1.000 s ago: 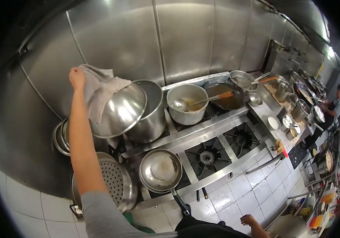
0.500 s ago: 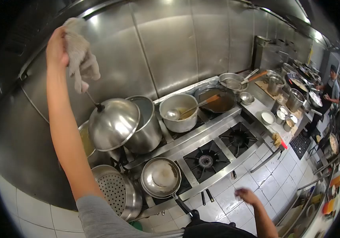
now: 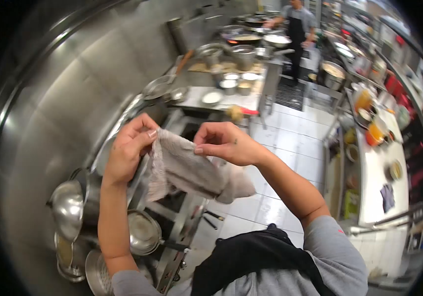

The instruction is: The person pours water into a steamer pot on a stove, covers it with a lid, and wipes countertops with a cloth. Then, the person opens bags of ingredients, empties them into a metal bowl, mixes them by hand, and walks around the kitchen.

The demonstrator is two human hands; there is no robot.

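A light grey-beige cloth hangs between both hands in front of my body, above the stove's front edge. My left hand pinches its upper left corner. My right hand holds the top edge a little to the right, thumb against curled fingers. The cloth's lower end droops to the right. Below my left forearm sit a domed metal lid and a pan with a black handle.
At the back, a counter bears bowls and pots, with a red-handled tool at its edge. Farther off stands a person in a dark apron. Tiled floor lies to the right, beside a white worktop with containers.
The view has turned right. My left hand has come down from high at the wall with the cloth, and my right hand has risen and taken hold of it.
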